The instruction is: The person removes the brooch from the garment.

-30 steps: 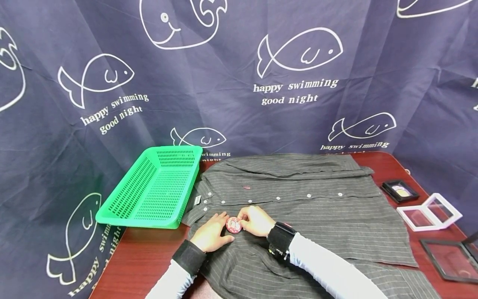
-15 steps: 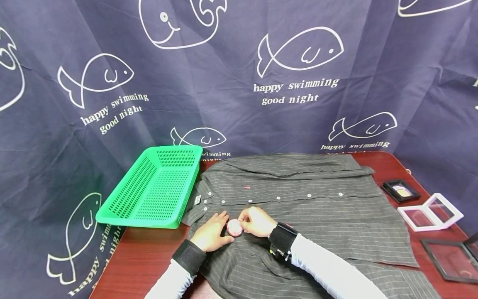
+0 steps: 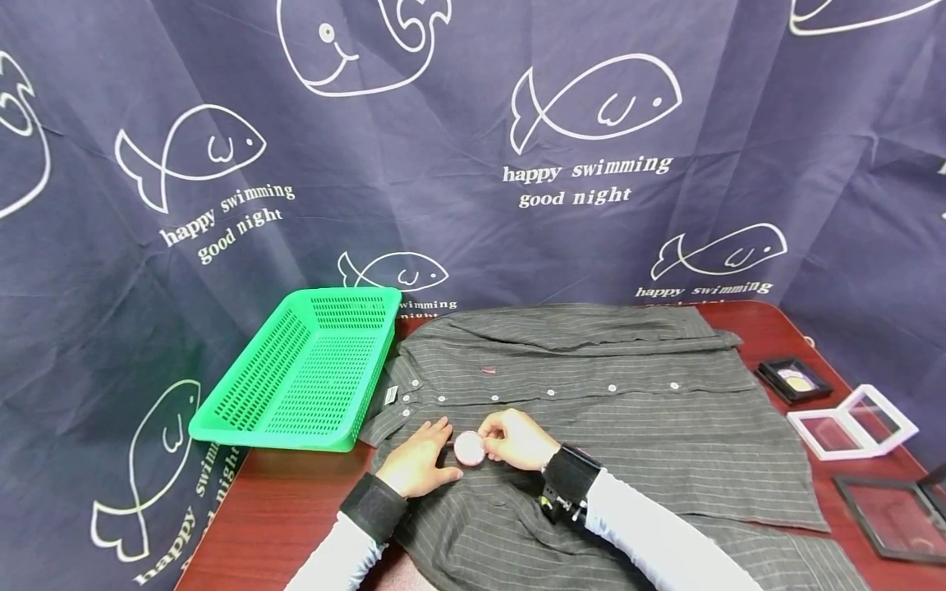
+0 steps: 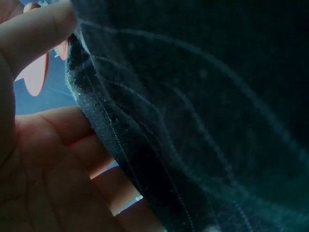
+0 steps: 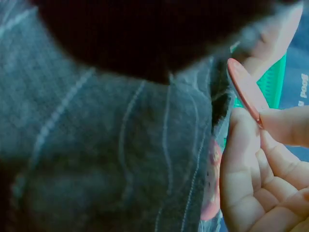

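Observation:
My right hand (image 3: 520, 441) pinches the edge of a round red-rimmed button badge (image 3: 469, 449) between thumb and forefinger. Glare whitens the badge face in the head view; it stands tilted above the cloth in the right wrist view (image 5: 248, 89). My left hand (image 3: 418, 461) rests on the dark grey pinstriped shirt (image 3: 650, 427), fingers extended and thumb spread, just left of the badge. A fold of the shirt (image 4: 145, 111) hides its fingertips in the left wrist view. A second red patterned piece (image 5: 211, 181) shows at the cloth's edge below the pinched badge.
A green perforated basket (image 3: 355, 439) stands at the left, beside the shirt collar. On the red-brown table (image 3: 273, 509), a small black case (image 3: 793, 379), an open white frame (image 3: 850, 427) and an open black frame (image 3: 890, 517) lie along the right side. A fish-print curtain (image 3: 458, 222) hangs behind.
The badge has tilted, so its red pattern has given way to a pale glare. My right hand has shifted slightly right with it. The left hand stays in place.

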{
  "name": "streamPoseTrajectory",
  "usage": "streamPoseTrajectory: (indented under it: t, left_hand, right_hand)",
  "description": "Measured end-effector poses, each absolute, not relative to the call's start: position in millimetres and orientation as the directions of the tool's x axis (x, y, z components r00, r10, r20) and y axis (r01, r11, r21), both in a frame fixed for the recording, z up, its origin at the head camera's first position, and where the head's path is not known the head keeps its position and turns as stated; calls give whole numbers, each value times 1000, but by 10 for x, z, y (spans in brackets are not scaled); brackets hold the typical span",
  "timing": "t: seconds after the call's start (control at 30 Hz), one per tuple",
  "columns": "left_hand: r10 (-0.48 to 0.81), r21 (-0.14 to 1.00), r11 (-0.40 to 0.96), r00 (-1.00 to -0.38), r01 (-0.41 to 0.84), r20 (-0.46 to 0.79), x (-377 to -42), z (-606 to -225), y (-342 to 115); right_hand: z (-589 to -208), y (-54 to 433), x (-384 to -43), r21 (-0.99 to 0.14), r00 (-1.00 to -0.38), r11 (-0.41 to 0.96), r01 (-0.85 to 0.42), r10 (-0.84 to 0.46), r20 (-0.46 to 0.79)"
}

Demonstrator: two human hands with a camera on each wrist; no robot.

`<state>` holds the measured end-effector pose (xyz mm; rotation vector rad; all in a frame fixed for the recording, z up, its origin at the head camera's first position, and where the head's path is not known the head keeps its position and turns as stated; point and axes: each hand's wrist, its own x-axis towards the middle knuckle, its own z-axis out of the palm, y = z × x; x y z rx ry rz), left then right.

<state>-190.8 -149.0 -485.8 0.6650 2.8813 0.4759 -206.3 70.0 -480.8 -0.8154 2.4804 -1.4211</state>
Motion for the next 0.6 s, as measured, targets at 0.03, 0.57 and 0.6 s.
streamPoseTrajectory:
  t: [0.03,0.57,0.6]
  left_hand:
    - [446,338,852,-892,399,-73,-1907,-4852,-1488]
    - [440,329,858,-895,395,-72,-1915,-4834,-1486]
    - [440,329,858,-895,395,-73,-1914,-4831,-1486]
  right_hand:
    - [-4806,713,-2063,-844,-840,391,-366,-530,118]
    - [-4688,993,-2067,-875,-884,306,-375,-401,239]
    - [-4683,1011,-2068,-877,-887,303,-374,-392,243]
